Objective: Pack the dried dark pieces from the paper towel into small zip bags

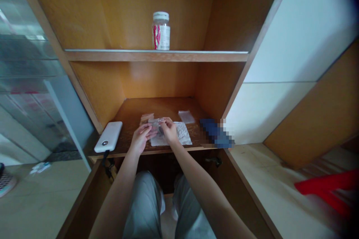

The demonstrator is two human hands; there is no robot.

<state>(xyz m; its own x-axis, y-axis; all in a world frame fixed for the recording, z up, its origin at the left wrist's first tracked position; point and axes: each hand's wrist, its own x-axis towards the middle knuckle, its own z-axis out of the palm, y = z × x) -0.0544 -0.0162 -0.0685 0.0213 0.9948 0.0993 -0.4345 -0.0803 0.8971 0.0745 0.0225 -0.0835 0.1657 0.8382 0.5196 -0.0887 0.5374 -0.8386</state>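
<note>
Small clear plastic bag (156, 123), long axis running sideways, pinched between left grip (142, 138) and right grip (169, 130), both clenched on it, above crumpled white paper (183, 134).

Both bare arms reach forward and inward from the bottom of the view, the left forearm (116, 198) and the right forearm (200, 190) converging toward the hands. The left hand (141, 139) is raised with its fingers (148, 130) angled up and toward the right hand (169, 130), which bends at the right wrist (175, 143). Its fingertips (167, 121) are pinched together, and the two hands sit very close, at about the same height.
</note>
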